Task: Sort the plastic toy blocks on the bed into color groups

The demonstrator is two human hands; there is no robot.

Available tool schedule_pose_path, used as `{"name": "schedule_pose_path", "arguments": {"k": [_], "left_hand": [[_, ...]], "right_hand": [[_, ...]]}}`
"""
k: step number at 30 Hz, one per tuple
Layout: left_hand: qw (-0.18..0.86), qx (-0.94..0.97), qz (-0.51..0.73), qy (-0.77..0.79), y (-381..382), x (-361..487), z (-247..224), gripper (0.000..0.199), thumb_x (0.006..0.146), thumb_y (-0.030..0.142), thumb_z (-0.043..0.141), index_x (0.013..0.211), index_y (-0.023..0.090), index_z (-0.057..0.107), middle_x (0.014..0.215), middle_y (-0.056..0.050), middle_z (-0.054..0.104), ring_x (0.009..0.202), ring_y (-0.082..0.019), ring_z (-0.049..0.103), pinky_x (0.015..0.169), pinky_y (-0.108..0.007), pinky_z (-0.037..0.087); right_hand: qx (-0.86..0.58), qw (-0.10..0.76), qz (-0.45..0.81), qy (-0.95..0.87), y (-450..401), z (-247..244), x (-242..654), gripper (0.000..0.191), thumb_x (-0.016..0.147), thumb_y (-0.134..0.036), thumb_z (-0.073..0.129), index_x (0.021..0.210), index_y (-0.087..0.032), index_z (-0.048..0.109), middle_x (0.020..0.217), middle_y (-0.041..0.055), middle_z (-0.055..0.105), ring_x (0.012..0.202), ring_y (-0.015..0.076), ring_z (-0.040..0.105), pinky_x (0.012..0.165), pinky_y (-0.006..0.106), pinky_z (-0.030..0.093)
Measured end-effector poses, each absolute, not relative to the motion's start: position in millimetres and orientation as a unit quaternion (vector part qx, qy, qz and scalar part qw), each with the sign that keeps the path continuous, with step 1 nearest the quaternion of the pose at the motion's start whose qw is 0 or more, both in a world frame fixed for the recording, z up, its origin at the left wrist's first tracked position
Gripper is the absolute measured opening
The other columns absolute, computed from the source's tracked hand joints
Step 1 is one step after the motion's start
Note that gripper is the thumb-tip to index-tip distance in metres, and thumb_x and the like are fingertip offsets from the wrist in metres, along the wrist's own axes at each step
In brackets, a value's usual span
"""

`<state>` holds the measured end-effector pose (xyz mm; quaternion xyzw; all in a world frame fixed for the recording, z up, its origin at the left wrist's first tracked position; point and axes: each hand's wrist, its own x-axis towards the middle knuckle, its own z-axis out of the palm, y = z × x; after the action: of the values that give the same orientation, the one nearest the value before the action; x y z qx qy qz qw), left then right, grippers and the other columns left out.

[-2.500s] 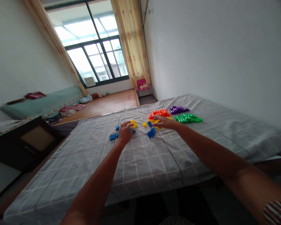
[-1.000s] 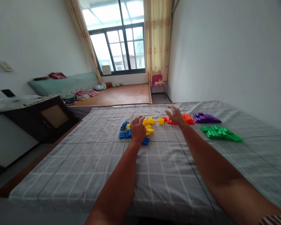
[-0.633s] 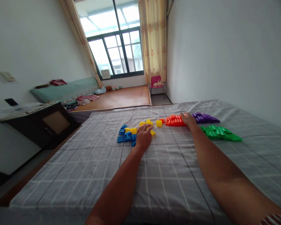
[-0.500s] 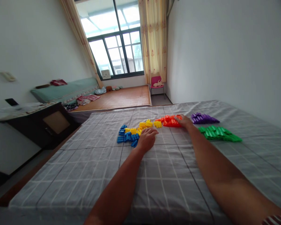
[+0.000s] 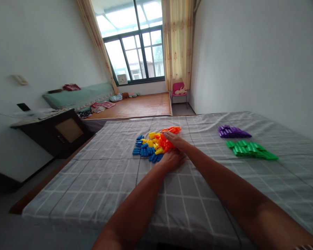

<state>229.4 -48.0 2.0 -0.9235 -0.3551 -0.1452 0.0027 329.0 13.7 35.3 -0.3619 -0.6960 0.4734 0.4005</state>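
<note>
My right hand (image 5: 174, 139) lies against the orange pieces (image 5: 172, 130), its fingers stretched to the left over them. Just below it, my left hand (image 5: 173, 159) rests on the cloth with its fingers spread to the right, beside the near edge of the orange pieces. Yellow pieces (image 5: 152, 141) touch the orange ones on their left. Blue pieces (image 5: 146, 151) lie further left and nearer to me. Apart on the right are a purple pile (image 5: 232, 131) and a green pile (image 5: 250, 149).
A grey checked cloth (image 5: 94, 187) covers the surface under the piles. Beyond it stand a low bed with a brown mat (image 5: 146, 105) and a pink chair (image 5: 178, 89). A dark cabinet (image 5: 49, 133) is at the left, a white wall at the right.
My right hand has moved left, and the orange pieces now lie against the yellow ones. My left hand has shifted slightly right. The purple and green piles are still apart.
</note>
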Motion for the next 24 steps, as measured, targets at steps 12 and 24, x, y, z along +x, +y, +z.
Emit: {"name": "schedule_pose_path", "arguments": {"k": [12,24], "left_hand": [[0.074,-0.761,-0.196,-0.614,-27,176,16,0.023,0.085,0.025,0.051,0.096,0.023,0.072,0.115,-0.013,0.064,0.125,-0.035,0.042,0.109,-0.061,0.017],[0.108,-0.811,-0.217,-0.532,-30,197,13,0.027,0.087,0.018,0.046,0.096,0.028,0.069,0.119,-0.005,0.064,0.121,-0.027,0.048,0.111,-0.056,0.020]], "right_hand": [[-0.358,0.451,0.548,-0.606,9,67,349,0.056,0.090,-0.063,0.038,0.124,-0.022,0.058,0.135,0.0105,0.056,0.116,0.0234,0.056,0.091,0.038,0.049],[-0.609,0.389,0.169,-0.670,-21,78,536,0.047,0.096,-0.048,0.035,0.120,-0.019,0.063,0.127,0.0098,0.062,0.119,0.0214,0.054,0.103,0.034,0.039]]}}
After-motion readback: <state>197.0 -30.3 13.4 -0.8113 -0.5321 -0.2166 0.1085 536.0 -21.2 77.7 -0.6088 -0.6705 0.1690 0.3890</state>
